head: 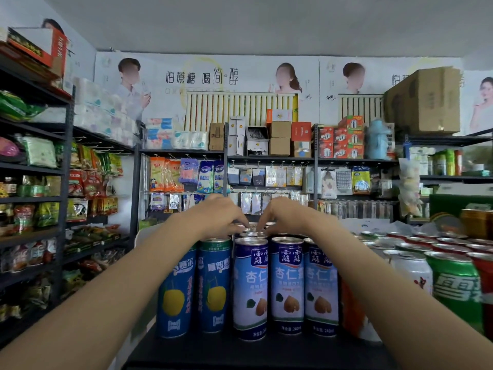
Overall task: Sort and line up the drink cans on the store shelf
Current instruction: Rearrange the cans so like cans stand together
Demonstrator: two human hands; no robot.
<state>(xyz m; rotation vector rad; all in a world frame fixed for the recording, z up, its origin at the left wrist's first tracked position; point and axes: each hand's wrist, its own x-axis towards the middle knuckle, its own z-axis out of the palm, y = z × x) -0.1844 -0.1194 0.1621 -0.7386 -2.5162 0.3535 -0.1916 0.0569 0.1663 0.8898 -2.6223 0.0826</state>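
Your forearms frame three pale-blue almond-drink cans [286,285] already fronted — both hands, left hand [221,217] and right hand [285,216], curl fingertips onto silver can tops [252,232] behind them; back rows remain.

Five tall slim drink cans stand upright in a front row on the dark shelf [240,351]: two deep-blue cans with a yellow fruit [174,289] and [213,284] on the left, touching side by side, and three light-blue cans with a brown nut picture [250,287], [287,284] and [321,287] packed close on their right. More silver can tops [253,232] show directly behind this row. To the right stand a white can [412,271], a green can [454,284] and rows of red- and green-rimmed cans [437,243] further back, all upright.
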